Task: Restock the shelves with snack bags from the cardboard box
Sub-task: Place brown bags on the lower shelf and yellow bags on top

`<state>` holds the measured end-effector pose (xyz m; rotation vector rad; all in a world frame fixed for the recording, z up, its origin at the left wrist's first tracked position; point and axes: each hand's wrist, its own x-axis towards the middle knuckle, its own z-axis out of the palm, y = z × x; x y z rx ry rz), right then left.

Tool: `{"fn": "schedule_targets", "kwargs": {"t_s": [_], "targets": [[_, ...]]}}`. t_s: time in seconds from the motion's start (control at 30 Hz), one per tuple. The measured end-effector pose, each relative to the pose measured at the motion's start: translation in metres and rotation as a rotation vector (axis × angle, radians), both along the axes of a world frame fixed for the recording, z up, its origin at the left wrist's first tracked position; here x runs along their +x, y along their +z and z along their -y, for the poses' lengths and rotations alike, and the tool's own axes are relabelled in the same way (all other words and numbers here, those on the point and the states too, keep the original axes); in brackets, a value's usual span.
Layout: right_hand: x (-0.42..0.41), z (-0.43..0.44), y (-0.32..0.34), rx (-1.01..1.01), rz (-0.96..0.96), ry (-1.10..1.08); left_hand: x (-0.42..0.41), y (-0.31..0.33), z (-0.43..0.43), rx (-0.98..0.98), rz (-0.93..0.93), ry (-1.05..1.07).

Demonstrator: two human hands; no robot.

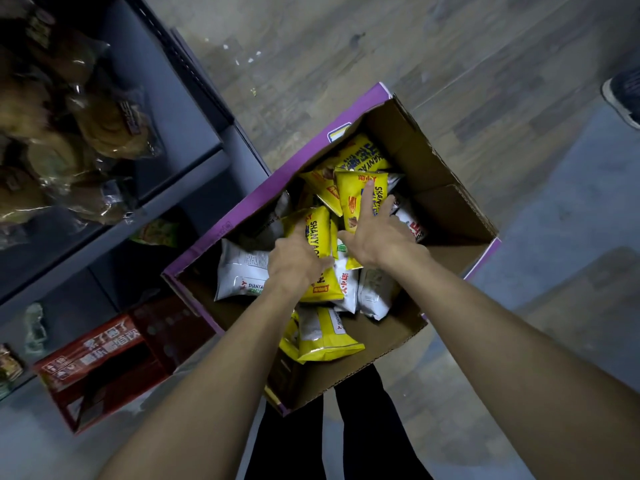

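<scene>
Two hands work inside the open box (450,202), which sits at centre frame on a grey wood-plank floor (433,57). Left hand (296,263) curls its fingers round a yellow bag (320,233). Right hand (379,239) rests with fingers spread on a second bag (353,199) at 12 o'clock of it. White bags (239,271) lie beneath. Dark shelves (173,98) stand at 10 o'clock, a red carton (97,351) at 8, a shoe (623,95) at 2.

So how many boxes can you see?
2. The purple-edged brown cardboard box, where the left hand grips a yellow snack bag, is in the middle; the red printed cardboard box sits left of it, beside the dark shelves. More may be out of view.
</scene>
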<state>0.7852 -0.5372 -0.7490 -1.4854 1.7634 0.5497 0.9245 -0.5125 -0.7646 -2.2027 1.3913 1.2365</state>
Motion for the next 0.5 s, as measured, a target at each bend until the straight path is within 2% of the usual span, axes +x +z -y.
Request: {"fn": "schedule_targets", "kwargs": {"t_s": [0.1, 0.23, 0.4, 0.5], "targets": [[-0.004, 0.002, 0.009, -0.057, -0.001, -0.027, 0.002, 0.008, -0.001, -0.033, -0.009, 0.026], [-0.004, -0.007, 0.039, -0.178, 0.101, -0.126, 0.007, 0.046, -0.018, -0.152, 0.031, 0.034], [-0.001, -0.028, 0.097, -0.031, 0.194, -0.414, 0.01, 0.116, -0.048, -0.271, 0.016, -0.006], [0.005, -0.041, 0.128, -0.009, 0.213, -0.458, 0.015, 0.151, -0.058, -0.31, 0.054, -0.043]]}}
